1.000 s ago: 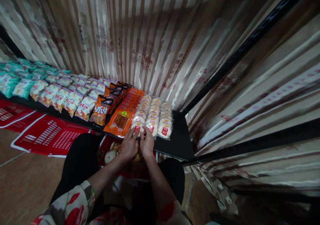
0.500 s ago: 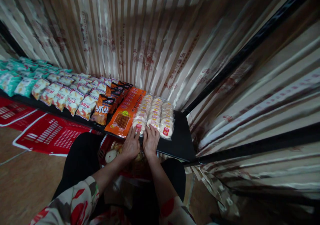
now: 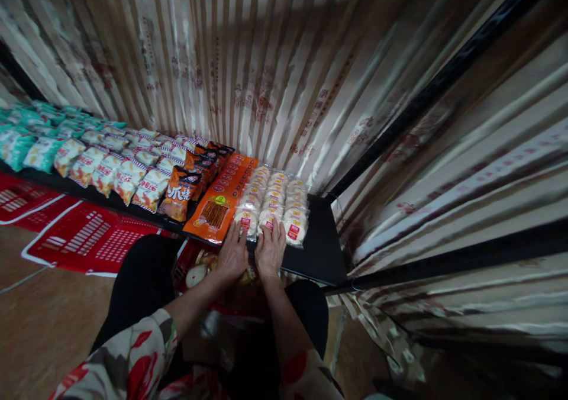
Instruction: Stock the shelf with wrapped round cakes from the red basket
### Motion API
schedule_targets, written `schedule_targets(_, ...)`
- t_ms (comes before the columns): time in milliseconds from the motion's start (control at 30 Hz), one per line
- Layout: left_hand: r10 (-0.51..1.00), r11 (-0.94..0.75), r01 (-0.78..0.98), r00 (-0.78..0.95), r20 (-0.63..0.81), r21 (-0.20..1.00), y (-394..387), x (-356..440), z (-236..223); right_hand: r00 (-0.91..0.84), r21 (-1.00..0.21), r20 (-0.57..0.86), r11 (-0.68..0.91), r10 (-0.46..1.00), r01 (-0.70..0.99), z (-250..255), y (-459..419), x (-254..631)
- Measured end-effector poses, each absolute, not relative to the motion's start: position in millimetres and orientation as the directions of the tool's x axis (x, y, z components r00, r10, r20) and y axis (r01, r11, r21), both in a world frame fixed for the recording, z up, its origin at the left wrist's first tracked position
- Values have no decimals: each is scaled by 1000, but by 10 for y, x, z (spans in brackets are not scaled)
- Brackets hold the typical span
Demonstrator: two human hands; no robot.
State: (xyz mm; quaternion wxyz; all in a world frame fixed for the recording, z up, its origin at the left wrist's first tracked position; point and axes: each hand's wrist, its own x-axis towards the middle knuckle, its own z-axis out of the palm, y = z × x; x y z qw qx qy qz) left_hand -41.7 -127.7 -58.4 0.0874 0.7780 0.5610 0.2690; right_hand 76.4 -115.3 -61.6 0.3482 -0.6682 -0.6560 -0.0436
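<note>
Rows of clear packs of round white cakes (image 3: pixel 275 202) lie at the right end of a low black shelf (image 3: pixel 317 252). My left hand (image 3: pixel 232 254) lies flat with fingers stretched on the front pack of the left row. Beside it, my right hand (image 3: pixel 270 247) rests flat, fingers spread, on the front pack of the middle row. Left of the cakes sits a line of orange snack packs (image 3: pixel 220 202).
Brown and striped snack bags (image 3: pixel 151 175) and teal bags (image 3: pixel 26 134) fill the shelf further left. Red baskets (image 3: pixel 89 240) stand on the floor; another basket with goods (image 3: pixel 199 273) sits between my knees. Striped curtain (image 3: pixel 266 68) hangs behind and to the right.
Both hands went from pinching the front edge of a cake pack to lying flat on the front packs; the right hand slid a little to the right.
</note>
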Motion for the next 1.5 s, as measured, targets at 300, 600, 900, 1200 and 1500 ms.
schedule_targets(300, 904, -400, 791, 259, 340, 464, -1277, -438, -611, 145, -419, 514, 100, 845, 902, -627, -1149, 752)
schedule_targets(600, 889, -423, 802, 277, 365, 421, -1279, -441, -618, 155, -421, 518, 93, 841, 902, -590, -1162, 732)
schedule_targets(900, 846, -492, 761, 302, 439, 423, -1355, -467, -660, 138, -416, 544, 123, 828, 901, -610, -1176, 748)
schedule_targets(1200, 802, -580, 638, 556, 218, 506, -1778, -784, -897, 67, -470, 623, 304, 779, 829, -615, -1354, 804)
schedule_targets(1500, 817, 399, 857, -171, -551, 326, -1494, -1365, -1338, -189, -605, 431, 437, 883, 665, -1033, -2034, 430)
